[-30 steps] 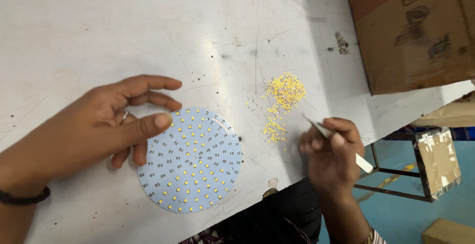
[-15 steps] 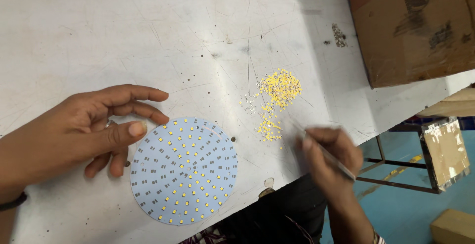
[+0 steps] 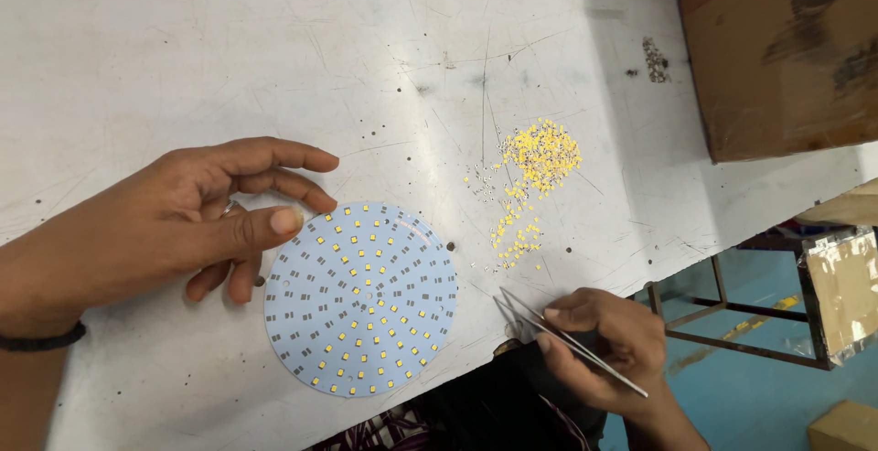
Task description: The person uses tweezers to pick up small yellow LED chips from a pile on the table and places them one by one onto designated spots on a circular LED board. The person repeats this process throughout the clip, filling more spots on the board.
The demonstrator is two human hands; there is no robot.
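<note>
A round pale-blue circuit board (image 3: pixel 361 297) lies flat on the white table (image 3: pixel 274 58), dotted with small yellow chips and bare grey pads. My left hand (image 3: pixel 197 218) rests at its upper-left rim, thumb tip touching the edge, fingers spread. My right hand (image 3: pixel 599 346) is at the table's near edge, right of the board, holding metal tweezers (image 3: pixel 558 337) whose tips point up-left toward the board. Above the tweezers lies a loose pile of tiny yellow chips (image 3: pixel 535 172), trailing down toward the table edge.
A brown cardboard box (image 3: pixel 777 48) stands at the back right of the table. Beyond the right edge are a metal frame (image 3: pixel 722 318), a blue floor and another small box (image 3: pixel 846 425). The table surface is scratched and speckled.
My right hand with the tweezers has dropped from beside the chip pile down to the table's near edge. My left hand keeps its place at the board's rim.
</note>
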